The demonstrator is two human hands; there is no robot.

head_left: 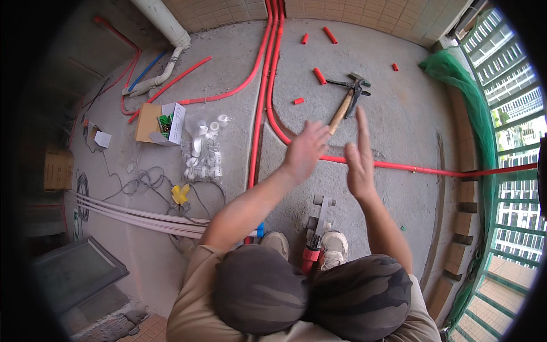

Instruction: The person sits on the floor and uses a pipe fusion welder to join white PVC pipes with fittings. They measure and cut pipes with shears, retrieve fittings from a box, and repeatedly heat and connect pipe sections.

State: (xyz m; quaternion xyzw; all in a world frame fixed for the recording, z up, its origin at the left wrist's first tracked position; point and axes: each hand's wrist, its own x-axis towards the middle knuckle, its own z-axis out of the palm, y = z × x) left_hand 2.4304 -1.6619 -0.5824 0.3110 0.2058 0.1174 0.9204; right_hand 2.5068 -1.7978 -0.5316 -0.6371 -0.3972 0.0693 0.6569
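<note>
While both hands hung empty, left hand [305, 149] and right hand [359, 162] spread flat, hammer [342, 108] lay just beyond at frame centre-top; better grip it low on the handle.

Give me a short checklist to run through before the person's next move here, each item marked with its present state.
1. Both hands free: ok. The left hand and right hand are raised with open fingers and hold nothing.
2. Hammer within sight: ok. The hammer lies on the concrete floor just beyond the hands, beside the black cutter.
3. Red pipe intact ahead: cannot tell. The red pipe runs behind the hands, partly hidden.
4. Loose offcuts located: ok. Short red pipe pieces lie scattered beyond the hammer.
5. Tool at the feet stable: cannot tell. The grey and red tool stands between the shoes, its base hidden.
</note>
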